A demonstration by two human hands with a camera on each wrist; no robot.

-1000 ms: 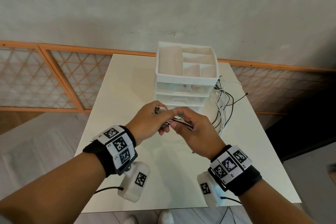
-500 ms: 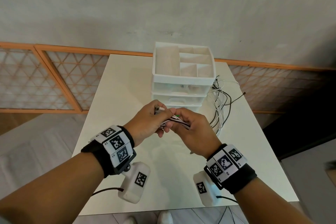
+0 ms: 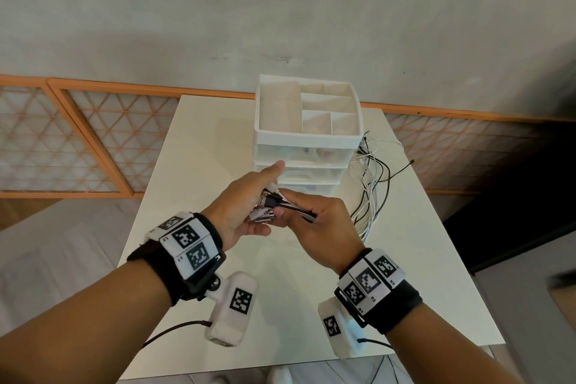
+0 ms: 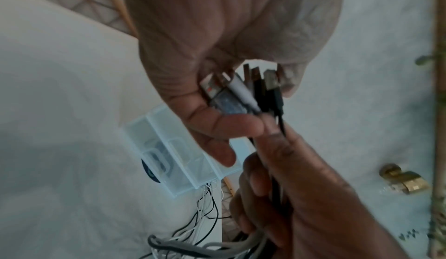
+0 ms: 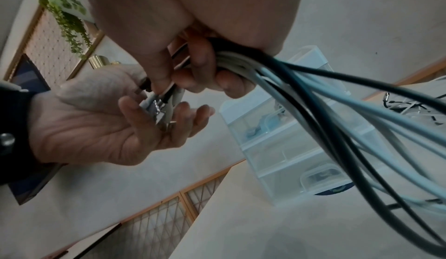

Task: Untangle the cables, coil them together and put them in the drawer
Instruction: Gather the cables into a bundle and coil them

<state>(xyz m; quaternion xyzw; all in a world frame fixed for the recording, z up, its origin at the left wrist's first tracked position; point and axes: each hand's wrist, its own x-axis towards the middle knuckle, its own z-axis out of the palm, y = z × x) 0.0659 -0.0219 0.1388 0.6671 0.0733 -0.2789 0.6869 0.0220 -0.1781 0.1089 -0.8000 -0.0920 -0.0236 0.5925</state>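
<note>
Fingers of the right hand are curled around a bundle of black and white cables, with the thumb and forefinger pinching the strands just behind their plugs. The left hand is held palm up against the right hand, its fingers loosely spread and only slightly bent, so that the cluster of plugs is cradled on them; the thumb is stretched forward, toward the drawer unit. Both hands are raised above the white table, just in front of the drawer unit.

The drawer unit is a white plastic organiser standing toward the far edge of the table, with an open divided tray on top and translucent drawers stacked below. All the drawers that can be seen are closed. From the right hand the cables are trailed down to the table on the right of the drawer unit, where their loose lengths are spread in a tangle of loops beside its right wall. Whether any cable touches the unit cannot be told.

Wrist bands with black-and-white square markers are worn on both forearms. Behind the drawer unit, a wooden lattice screen is seen along the base of a pale wall.
</note>
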